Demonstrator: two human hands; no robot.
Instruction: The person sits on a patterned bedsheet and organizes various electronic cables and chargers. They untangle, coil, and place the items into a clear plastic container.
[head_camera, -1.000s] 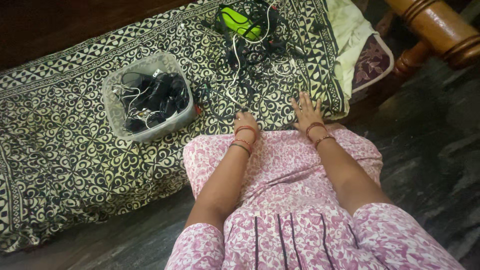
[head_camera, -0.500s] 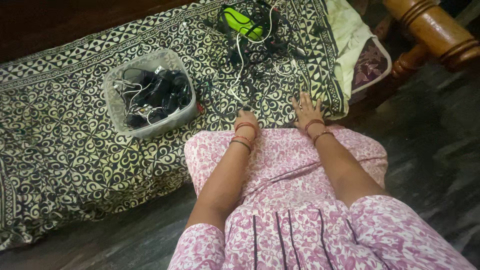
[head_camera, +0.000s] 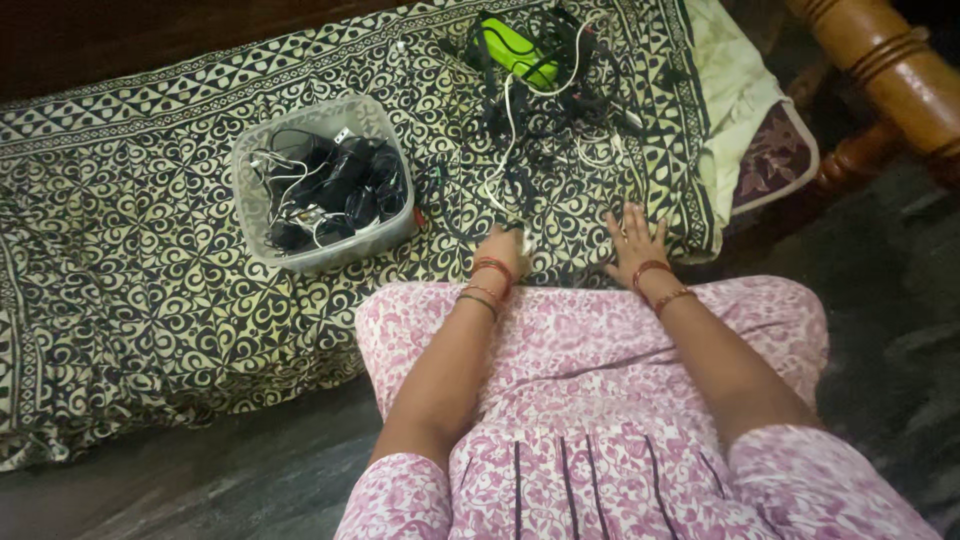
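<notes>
Nearest the camera, a person in a pink floral dress (head_camera: 600, 400) kneels on the dark floor (head_camera: 200, 480), both arms stretched onto a black-and-cream patterned mattress (head_camera: 130, 260). Just beyond the knees, the left hand (head_camera: 502, 246) curls narrowly around a white cable end (head_camera: 518, 236), while the right hand (head_camera: 635, 244) lies flat beside it, fingers spread wide. Farther left sits a clear plastic tub (head_camera: 322, 180) of cables; farthest back, a tangle of cords (head_camera: 560, 90) surrounds a green device (head_camera: 515, 50).
</notes>
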